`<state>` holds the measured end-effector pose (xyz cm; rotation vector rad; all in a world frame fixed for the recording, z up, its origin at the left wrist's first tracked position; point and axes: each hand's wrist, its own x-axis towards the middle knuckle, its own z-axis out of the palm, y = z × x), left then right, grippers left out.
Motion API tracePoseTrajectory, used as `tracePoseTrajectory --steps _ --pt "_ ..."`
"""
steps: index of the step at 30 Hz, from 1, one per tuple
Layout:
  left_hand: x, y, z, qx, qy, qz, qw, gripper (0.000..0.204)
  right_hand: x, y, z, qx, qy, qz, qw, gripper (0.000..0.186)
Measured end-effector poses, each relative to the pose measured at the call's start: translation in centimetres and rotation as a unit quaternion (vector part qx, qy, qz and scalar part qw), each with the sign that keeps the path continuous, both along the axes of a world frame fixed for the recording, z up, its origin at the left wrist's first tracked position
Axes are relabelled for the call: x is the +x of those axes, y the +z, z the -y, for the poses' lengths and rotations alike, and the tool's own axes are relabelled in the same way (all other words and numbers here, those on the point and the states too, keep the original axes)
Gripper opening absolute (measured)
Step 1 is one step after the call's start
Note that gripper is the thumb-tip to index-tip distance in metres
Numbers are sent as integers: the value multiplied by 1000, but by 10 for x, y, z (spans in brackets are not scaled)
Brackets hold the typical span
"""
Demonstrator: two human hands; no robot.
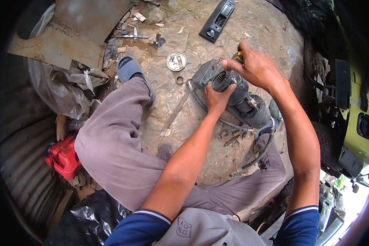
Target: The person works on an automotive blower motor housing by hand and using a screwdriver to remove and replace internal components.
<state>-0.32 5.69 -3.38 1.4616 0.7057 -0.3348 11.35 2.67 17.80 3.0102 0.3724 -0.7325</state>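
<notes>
Head view showed the left hand (220, 97) gripping the dark machine housing (242, 96), apparently steadying it, while the right hand (258, 67) clasped a yellow-and-black tool (238, 57).

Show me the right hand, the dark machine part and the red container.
Right hand (257, 66), head view: back of hand.
Dark machine part (240, 93), head view: rounded body.
Red container (66, 156), head view: side.

Red jerrycan (64, 159), plastic sheeting (55, 96) (crumpled)
</notes>
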Motion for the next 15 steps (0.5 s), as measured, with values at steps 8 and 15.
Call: tracePoseTrajectory --steps 8,15 --pt "0 0 1 -3 -1 1 1000 124 -1 -12 12 69 64 85 992 49" --pt "3 0 -8 54 -59 14 997 117 3 -16 19 93 13 57 994 35"
